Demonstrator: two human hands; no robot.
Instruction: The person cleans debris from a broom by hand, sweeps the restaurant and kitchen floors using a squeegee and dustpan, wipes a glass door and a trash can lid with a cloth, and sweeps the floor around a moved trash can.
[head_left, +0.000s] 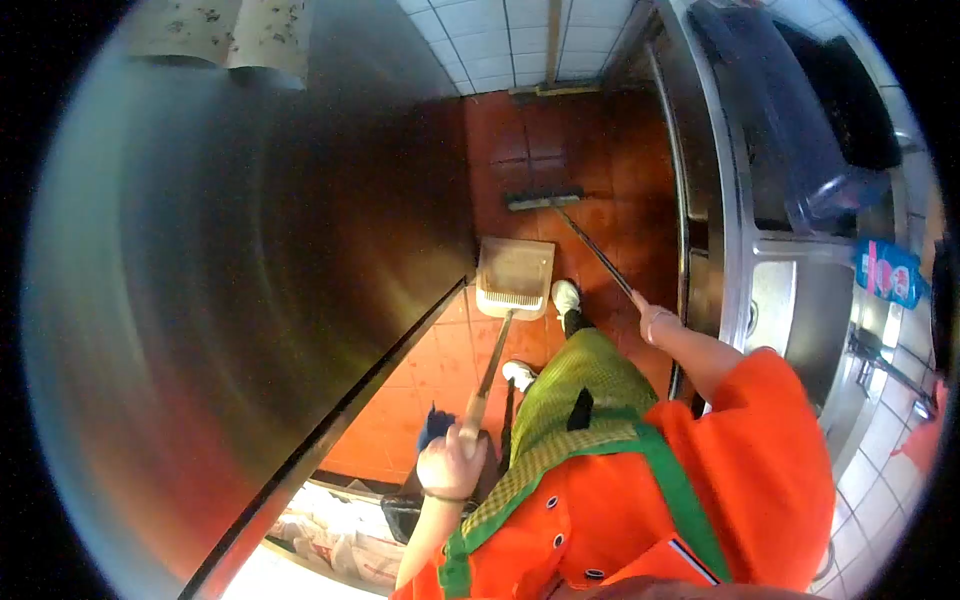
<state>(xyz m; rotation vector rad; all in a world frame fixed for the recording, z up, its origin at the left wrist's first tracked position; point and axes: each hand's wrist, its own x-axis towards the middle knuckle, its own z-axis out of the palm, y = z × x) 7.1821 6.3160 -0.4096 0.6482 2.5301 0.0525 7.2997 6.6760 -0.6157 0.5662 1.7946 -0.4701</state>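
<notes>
My left hand point(450, 466) is wrapped round the pale handle end of a long-handled dustpan point(541, 262). The pan rests on the red floor tiles, its open side facing the broom. A dark, wide-headed broom point(545, 201) lies with its head on the floor just beyond the pan, a short gap between them. My right hand point(655, 318) grips the upper part of the broom's stick. Whether the pan holds any sweepings is too small to tell.
A large shiny metal cabinet point(250, 220) walls off the left. On the right runs a steel sink counter point(770, 318) with a blue bottle point(888, 274) and a dark plastic bin point(775, 110). White tiled wall point(490, 45) closes the far end. Bags point(335, 535) lie at lower left.
</notes>
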